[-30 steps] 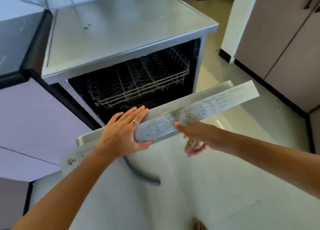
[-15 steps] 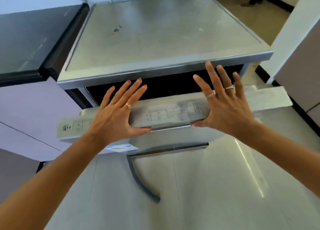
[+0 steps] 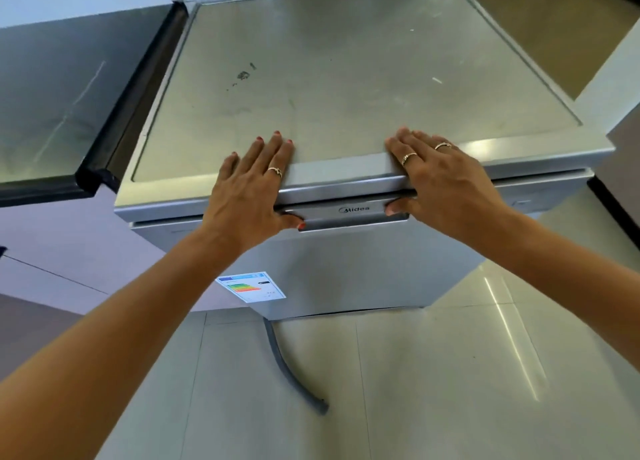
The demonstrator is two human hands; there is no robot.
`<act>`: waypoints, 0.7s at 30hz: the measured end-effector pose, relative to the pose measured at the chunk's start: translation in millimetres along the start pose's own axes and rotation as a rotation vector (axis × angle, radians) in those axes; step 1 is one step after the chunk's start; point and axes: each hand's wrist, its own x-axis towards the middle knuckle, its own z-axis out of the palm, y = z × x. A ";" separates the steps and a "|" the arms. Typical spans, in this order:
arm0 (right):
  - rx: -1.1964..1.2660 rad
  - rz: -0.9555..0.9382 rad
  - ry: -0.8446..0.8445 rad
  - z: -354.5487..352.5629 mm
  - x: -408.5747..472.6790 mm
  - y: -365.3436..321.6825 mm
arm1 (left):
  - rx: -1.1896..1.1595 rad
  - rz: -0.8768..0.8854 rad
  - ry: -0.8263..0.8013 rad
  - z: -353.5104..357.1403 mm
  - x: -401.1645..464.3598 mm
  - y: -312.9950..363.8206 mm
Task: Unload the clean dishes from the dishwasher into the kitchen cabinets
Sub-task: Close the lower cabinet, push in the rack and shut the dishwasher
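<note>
Pale glossy floor tiles (image 3: 433,373) are spreading across the lower part of the view, with lilac cabinet fronts (image 3: 62,245) standing at the left under a dark table (image 3: 62,89). Just beside the table's right edge, the silver dishwasher (image 3: 346,269) is standing with its door shut flush under its flat top. An energy label (image 3: 251,286) is sticking to the lower left of the door, and a grey hose (image 3: 294,373) is lying on the floor from under the dishwasher's front. The left hand (image 3: 249,186) is resting flat over the front edge of the dishwasher's top, fingers straight, thumb touching the door handle (image 3: 346,213). The right hand (image 3: 446,179) is lying the same way further right along that edge, fingers extended onto the top, thumb pressing the handle's right end. Neither hand is holding anything. A white wall corner (image 3: 609,89) is rising at the far right.
</note>
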 end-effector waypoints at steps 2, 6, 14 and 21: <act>-0.046 -0.012 0.014 -1.1 1.9 -0.3 | -0.005 0.017 -0.043 -3.3 1.5 -2.1; -0.089 -0.008 0.002 2.0 2.4 -2.4 | 0.022 0.015 -0.018 -0.9 -1.3 -0.1; -0.155 0.029 -0.104 -8.6 6.4 -12.4 | -0.008 0.021 0.116 5.2 -5.9 0.1; -0.251 0.082 -0.277 -22.2 13.5 -32.6 | -0.090 -0.019 -0.073 -7.5 -1.8 3.2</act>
